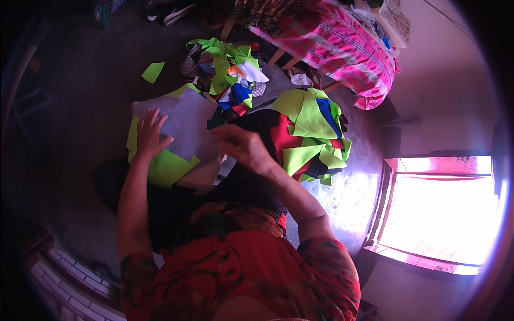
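Note:
A grey sheet (187, 115), apparently fabric, lies over my lap. Beneath its edges show a lime-green cloth piece (166, 168) and a brownish piece (201, 176). My left hand (152, 136) rests on the left part of the grey sheet, fingers spread and palm down. At the sheet's right edge is my right hand (243, 147), with its fingers bent and drawn together. What is between those fingertips, if anything, is too small to make out. Close to the right hand lies a pile of lime-green, red and blue cloth scraps (310, 123).
Beyond my lap, a heap of mixed cloth scraps (225, 67) lies on the dark floor. One loose green scrap (153, 72) sits left of it. A pink checked cloth (342, 51) drapes over furniture at the far right. A bright window (439, 214) is at the right.

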Motion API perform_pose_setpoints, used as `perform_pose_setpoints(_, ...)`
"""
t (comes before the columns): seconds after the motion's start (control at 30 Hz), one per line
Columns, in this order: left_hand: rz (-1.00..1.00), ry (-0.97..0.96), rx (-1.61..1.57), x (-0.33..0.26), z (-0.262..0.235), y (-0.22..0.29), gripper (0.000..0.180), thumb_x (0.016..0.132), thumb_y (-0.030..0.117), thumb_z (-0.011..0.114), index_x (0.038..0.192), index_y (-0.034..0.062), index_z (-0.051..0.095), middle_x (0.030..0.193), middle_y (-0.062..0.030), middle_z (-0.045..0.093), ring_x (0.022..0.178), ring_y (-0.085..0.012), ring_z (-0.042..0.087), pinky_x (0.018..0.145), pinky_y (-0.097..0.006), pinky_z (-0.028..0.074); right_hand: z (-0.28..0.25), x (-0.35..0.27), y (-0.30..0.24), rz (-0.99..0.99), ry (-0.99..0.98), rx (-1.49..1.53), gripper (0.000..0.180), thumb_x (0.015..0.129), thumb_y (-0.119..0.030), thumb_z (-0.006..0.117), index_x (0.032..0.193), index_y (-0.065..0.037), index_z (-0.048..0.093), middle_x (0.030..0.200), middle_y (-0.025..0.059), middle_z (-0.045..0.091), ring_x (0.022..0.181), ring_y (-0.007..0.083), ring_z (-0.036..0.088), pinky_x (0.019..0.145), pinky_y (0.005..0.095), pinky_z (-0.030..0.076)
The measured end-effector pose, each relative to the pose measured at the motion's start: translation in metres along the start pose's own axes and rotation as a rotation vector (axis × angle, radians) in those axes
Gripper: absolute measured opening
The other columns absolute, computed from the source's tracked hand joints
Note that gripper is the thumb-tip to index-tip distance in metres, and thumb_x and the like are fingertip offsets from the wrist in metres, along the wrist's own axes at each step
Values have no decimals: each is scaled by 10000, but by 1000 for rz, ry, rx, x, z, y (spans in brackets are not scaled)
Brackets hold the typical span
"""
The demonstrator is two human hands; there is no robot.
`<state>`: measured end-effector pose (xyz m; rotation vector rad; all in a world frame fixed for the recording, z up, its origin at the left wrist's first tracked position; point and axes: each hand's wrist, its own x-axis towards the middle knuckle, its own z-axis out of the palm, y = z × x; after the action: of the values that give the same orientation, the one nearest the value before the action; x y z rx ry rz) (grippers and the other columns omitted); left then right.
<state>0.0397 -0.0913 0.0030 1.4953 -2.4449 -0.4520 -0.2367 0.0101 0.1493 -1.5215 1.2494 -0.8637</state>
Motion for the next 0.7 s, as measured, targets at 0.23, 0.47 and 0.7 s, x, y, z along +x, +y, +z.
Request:
perform_pose_setpoints(0.23, 5, -94, -57, -12, 1, -1, 768, 647, 304, 801, 1319, 142, 466, 1490, -113, 267, 1400, -306, 214, 1085, -531, 206, -136, -51, -10, -127, 733, -729, 287, 795, -25, 657, 1079, -61, 638, 951, 101, 645, 824, 203, 643, 714, 295, 523)
perform_pose_setpoints(0.47, 27, -58, -57, -11, 8, 3, 767, 643, 285, 810, 1316, 127, 477, 1482, -121, 280, 1381, -309, 250, 1085, -490, 231, -225, -107, 79, 241, 817, -1075, 431, 783, -334, 688, 1110, -59, 629, 967, 146, 644, 924, 349, 610, 838, 422, 476)
perform_pose_setpoints(0.7, 27, -53, -73, -18, 10, -5, 762, 656, 285, 808, 1322, 128, 471, 1485, -118, 275, 1378, -301, 261, 1071, -482, 262, -208, -85, 89, 503, 815, -1147, 451, 691, -360, 728, 1076, -140, 649, 1092, 106, 620, 1063, 308, 550, 910, 485, 387)
